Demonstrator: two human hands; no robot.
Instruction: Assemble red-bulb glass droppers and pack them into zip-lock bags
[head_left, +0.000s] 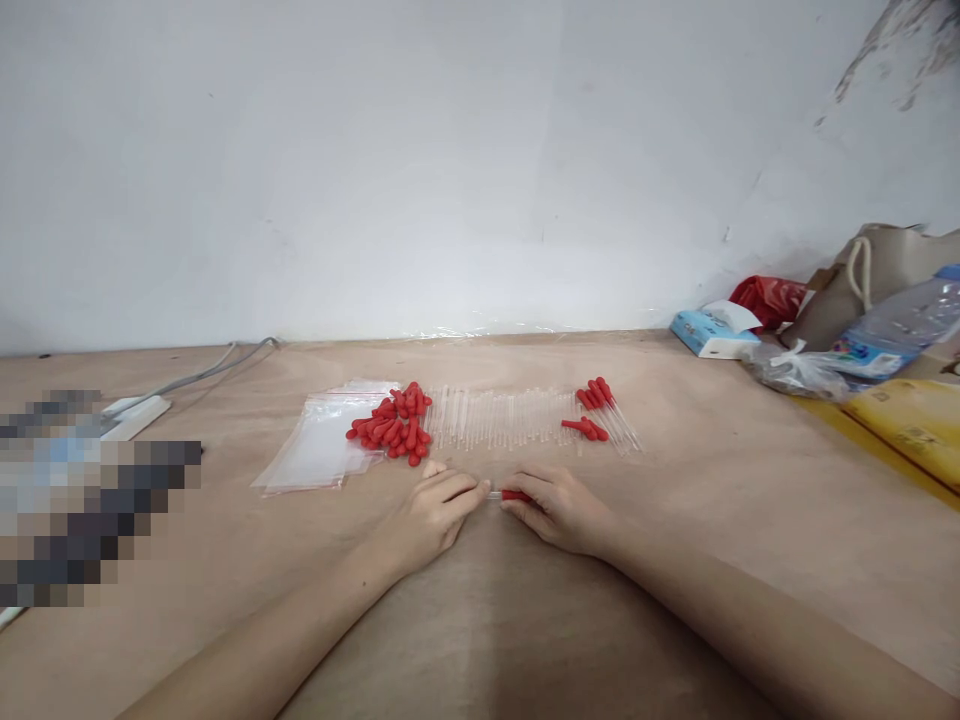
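Red bulb [516, 495] and clear tube [495, 495] lie end to end between the person's two hands, on the near side of the row of clear tubes [495, 418], which serves as the landmark here. The left hand [442, 508] has its grip pinched on the clear tube, thumb and fingers together, so only a short length shows. The right hand [562, 508] has its grip closed around the red bulb, with the bulb's open end turned toward the tube; how far the tube sits inside it I cannot tell. Both wrists rest close to the worktop [675, 480].

At the left end of the row is a heap of red bulbs [390, 428], partly lying on a fanned stack of clear bags [304, 445]. At the right end, several capped tubes [598, 393] lie slantwise, red ends away from the person, and just nearer is a small red cluster [589, 430], round ends to the right.

Well to the right of the row stand a blue tissue pack [705, 332], a knotted clear bag [799, 372], a plastic bottle [900, 325] and a yellow package [911, 430]. Well to its left are a white power strip [139, 418] and a grey cable [202, 378]. Behind the row rises a pale wall [480, 160].
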